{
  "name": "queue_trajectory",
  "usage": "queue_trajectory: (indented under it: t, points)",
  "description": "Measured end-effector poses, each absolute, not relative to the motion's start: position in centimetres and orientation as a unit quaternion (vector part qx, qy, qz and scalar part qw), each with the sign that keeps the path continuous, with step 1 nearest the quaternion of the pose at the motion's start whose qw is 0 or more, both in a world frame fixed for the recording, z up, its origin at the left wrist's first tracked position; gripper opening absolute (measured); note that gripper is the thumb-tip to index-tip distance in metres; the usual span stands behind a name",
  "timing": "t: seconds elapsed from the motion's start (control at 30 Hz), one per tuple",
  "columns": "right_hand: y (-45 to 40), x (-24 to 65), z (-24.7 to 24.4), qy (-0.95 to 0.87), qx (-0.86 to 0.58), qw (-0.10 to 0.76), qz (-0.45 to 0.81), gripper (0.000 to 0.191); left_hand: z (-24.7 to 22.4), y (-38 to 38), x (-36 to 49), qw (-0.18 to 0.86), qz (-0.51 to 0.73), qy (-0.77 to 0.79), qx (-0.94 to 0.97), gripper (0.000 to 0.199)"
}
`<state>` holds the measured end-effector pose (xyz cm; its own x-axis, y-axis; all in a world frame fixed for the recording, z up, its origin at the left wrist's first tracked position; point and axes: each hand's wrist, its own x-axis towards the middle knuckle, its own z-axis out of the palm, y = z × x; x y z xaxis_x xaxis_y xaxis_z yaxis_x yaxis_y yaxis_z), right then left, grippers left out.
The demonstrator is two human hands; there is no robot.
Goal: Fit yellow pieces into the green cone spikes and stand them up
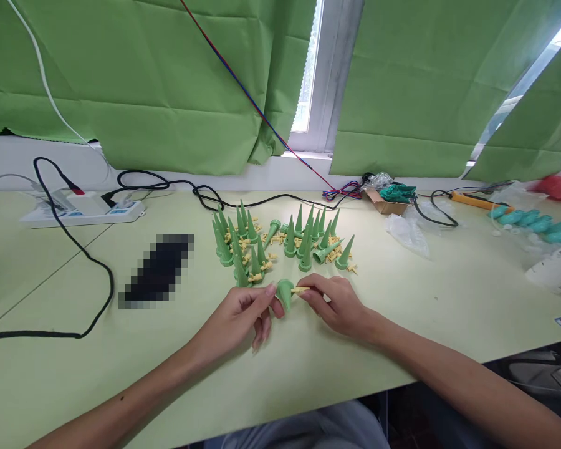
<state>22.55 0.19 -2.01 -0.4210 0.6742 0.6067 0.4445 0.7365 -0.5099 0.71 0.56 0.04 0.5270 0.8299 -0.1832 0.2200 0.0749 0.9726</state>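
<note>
Between thumb and fingers, my left hand (253, 312) grips a green plastic cone spike (285, 294), its tip pointing down. My right hand (333, 300) pinches a small yellow plastic valve piece (301, 290) whose end meets the side of the cone's wide cap. How far the yellow piece goes in, I cannot tell. Just beyond my hands stand several more green cones in a left cluster (225, 249) and a right cluster (305, 252), most with tips up. Small yellow valve pieces (279, 239) lie among them.
Left of the cones lies a dark pixelated rectangle (161, 268). A power strip (84, 212) and black cable (103, 268) are at the left. Along the back right are a small cardboard box (387, 203), plastic bags (406, 234), an orange tool (479, 201) and teal objects (533, 219).
</note>
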Motion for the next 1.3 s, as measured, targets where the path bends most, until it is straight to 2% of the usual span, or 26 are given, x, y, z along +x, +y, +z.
queue_trajectory:
  t: [0.13,0.27,0.7,0.9,1.13,1.3]
  points:
    - [0.1,22.6,-1.9,-0.839,-0.313,0.42,0.148,0.024,0.1,0.5,0.8,0.661,0.218,0.404,0.594,0.065]
    - [0.2,22.6,-2.1,-0.848,-0.291,0.424,0.128,0.02,0.2,0.3,0.8,0.683,0.212,0.398,0.575,0.061]
    - [0.3,22.7,-2.1,-0.858,-0.283,0.412,0.118,0.025,0.2,0.5,0.4,0.656,0.232,0.372,0.615,0.047]
    - [0.3,22.7,-2.3,-0.862,-0.267,0.413,0.121,0.026,0.0,0.2,0.4,0.585,0.242,0.386,0.671,0.032]
    - [0.2,22.8,-2.5,-0.866,-0.28,0.393,0.129,0.029,-0.1,-0.2,0.6,0.419,0.325,0.401,0.747,0.026]
    - [0.2,22.8,-2.3,-0.872,-0.283,0.378,0.128,0.034,-0.7,-0.5,0.4,0.351,0.335,0.375,0.79,0.028]
